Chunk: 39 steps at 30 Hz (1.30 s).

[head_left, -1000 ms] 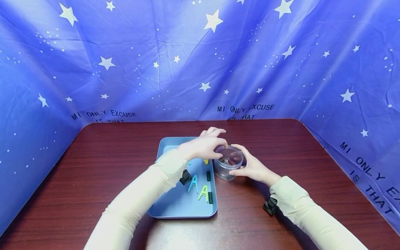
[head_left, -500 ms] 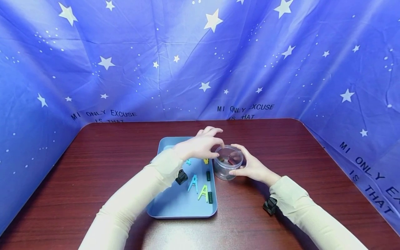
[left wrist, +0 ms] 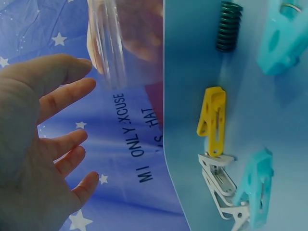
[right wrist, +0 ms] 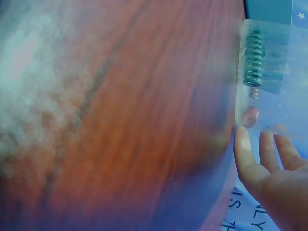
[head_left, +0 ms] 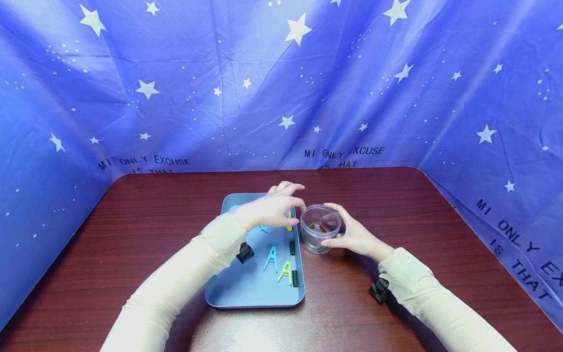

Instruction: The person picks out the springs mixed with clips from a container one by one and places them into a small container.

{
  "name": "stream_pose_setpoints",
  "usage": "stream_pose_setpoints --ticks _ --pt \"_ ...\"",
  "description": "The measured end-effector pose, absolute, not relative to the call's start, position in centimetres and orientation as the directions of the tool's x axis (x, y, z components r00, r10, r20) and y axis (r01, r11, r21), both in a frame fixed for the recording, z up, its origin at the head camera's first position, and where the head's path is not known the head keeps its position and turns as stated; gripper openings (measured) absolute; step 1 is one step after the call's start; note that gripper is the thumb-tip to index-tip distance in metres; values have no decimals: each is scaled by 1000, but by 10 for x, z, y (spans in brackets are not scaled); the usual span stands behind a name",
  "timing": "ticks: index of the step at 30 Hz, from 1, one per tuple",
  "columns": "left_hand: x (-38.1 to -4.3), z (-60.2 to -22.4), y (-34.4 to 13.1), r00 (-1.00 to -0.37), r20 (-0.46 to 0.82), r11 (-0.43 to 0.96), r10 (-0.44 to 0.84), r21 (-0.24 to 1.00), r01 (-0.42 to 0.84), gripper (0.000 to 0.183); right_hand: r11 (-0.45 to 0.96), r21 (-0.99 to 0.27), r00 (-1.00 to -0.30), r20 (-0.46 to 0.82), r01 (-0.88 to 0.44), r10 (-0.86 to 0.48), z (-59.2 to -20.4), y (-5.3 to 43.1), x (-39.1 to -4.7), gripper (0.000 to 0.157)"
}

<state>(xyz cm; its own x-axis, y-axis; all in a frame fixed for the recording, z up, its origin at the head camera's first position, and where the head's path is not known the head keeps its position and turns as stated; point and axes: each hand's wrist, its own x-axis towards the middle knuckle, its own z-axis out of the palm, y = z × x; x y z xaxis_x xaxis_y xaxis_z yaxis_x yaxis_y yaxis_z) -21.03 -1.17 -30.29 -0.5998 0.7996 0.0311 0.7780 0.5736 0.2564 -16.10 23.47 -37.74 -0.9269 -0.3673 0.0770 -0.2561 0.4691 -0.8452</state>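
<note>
In the head view my left hand (head_left: 270, 209) hovers above the far right part of the blue tray (head_left: 246, 292), its fingers spread with nothing between them. My right hand (head_left: 357, 238) grips a clear plastic jar (head_left: 314, 243) from the right, thumb and fingers round its side. Inside the jar lie a red spring (head_left: 324, 227) and a yellowish spring (head_left: 311, 225). The tray holds a blue clip (head_left: 271, 258), a lime-green clip (head_left: 285, 272) and two dark green springs (head_left: 295, 278). A yellow clip (left wrist: 212, 120) lies below a dark spring (left wrist: 229, 26) in the left wrist view.
Silvery-white clips (left wrist: 219, 180) and a turquoise clip (left wrist: 257, 187) lie farther along the tray. The jar stands on the brown table (head_left: 374, 195), close to the tray's right rim. A blue star-printed curtain (head_left: 246, 112) encloses the back and sides.
My left hand has drawn left, away from the jar's rim and over the tray, uncovering more of the jar's mouth. The right hand and jar stay put.
</note>
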Motion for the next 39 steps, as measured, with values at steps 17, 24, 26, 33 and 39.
stream_pose_setpoints --ticks 17,24,26,33,39 --pt "-210 -315 -31 -616 10 579 788 329 746 25 492 -831 -931 81 -260 -356 -379 235 -162 87" --pt "-209 -321 -35 -614 5 578 789 336 744 23 490 -831 -931 88 -265 -354 -379 235 -162 86" --pt "-209 -324 -36 -610 4 573 792 338 746 23 488 -831 -930 89 -266 -355 -379 235 -162 86" --pt "-209 -331 -34 -605 -18 577 796 324 750 23 479 -837 -930 90 -265 -356 -379 235 -162 86" --pt "-206 -337 -29 -607 -72 601 791 275 750 22 455 -847 -922 98 -274 -374 -380 236 -162 85"
